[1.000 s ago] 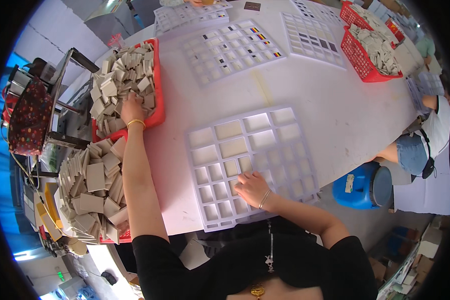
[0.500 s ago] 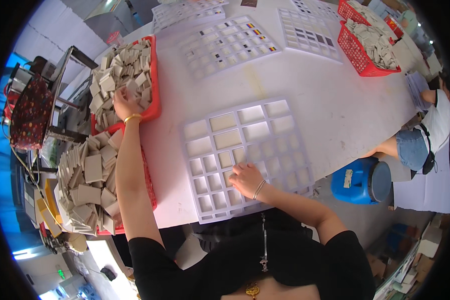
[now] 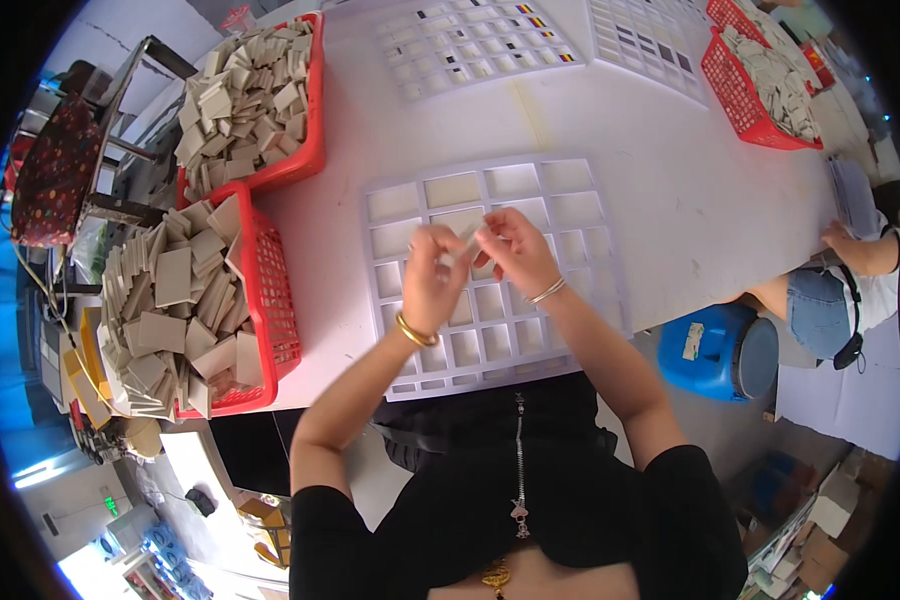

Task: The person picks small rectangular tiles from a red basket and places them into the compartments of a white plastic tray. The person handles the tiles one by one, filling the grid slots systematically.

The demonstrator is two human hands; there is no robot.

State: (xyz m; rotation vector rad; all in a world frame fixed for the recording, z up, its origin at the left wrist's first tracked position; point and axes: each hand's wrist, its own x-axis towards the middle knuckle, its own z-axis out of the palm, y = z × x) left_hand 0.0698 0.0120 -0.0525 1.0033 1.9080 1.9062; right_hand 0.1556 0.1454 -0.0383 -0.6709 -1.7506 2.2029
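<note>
Pinching a small pale tile [image 3: 467,238] between them, the left hand [image 3: 432,272] and right hand [image 3: 510,250] meet above the middle of the white grid tray [image 3: 570,215]. The tile sits at the fingertips of both hands, the left fingers curled around its near end and the right thumb and forefinger closed on its far end; it is held clear of the tray's cells. A gold bangle [image 3: 415,331] rings the left wrist, a thin bracelet [image 3: 547,292] the right. Left of the tray stand two red baskets [image 3: 270,300] heaped with beige tiles [image 3: 175,285]. Farther up the white table [image 3: 690,170] lie more grid trays [image 3: 480,45] and another red basket [image 3: 735,95].
</note>
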